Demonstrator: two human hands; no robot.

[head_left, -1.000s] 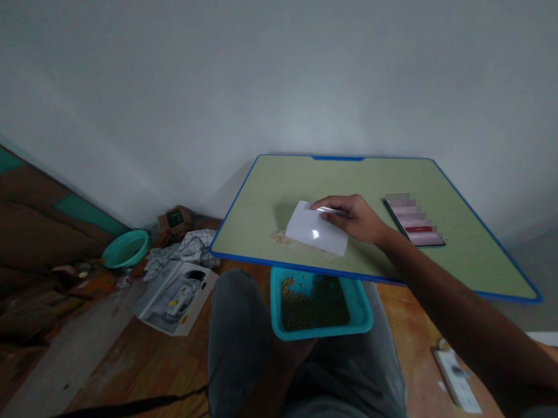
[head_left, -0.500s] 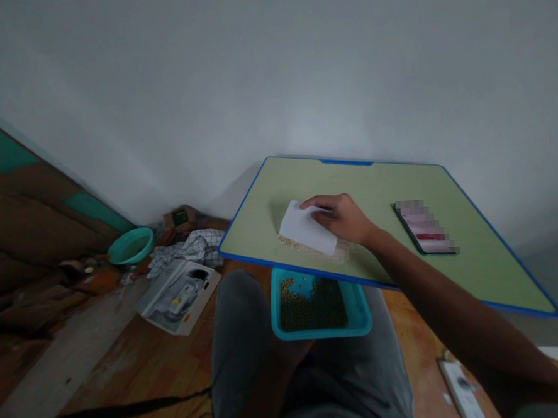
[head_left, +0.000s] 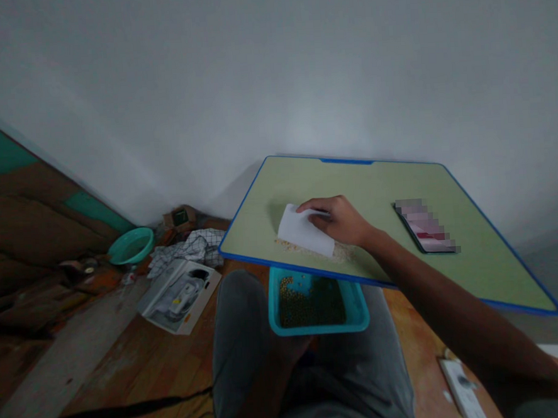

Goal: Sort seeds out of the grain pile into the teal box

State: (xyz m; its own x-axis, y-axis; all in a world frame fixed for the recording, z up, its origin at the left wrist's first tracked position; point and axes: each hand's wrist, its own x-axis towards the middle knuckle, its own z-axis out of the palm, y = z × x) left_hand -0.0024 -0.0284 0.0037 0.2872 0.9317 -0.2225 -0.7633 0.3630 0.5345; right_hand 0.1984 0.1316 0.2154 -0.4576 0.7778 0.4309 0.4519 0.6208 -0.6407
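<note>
My right hand (head_left: 343,219) pinches a piece of white paper (head_left: 303,229) between thumb and fingers. The paper stands tilted on the pale green tabletop (head_left: 376,187), its lower edge against a spread of small tan grains (head_left: 343,252) near the blue front edge. Below that edge, my left hand (head_left: 292,346) holds a turquoise plastic tray (head_left: 319,330) from underneath; its fingers are mostly hidden. Inside the tray lie many small round beans or peas (head_left: 297,309), part of them in the table's shadow.
A phone (head_left: 426,228) lies on the table's right side. On the floor at left are a turquoise basin (head_left: 130,246), a checked cloth (head_left: 187,249) and an open white box (head_left: 180,297). A power strip (head_left: 463,390) lies at lower right. A wall (head_left: 299,69) rises behind the table.
The paper and my right hand have shifted slightly left and toward the table's front edge. The tray has moved a little up and left.
</note>
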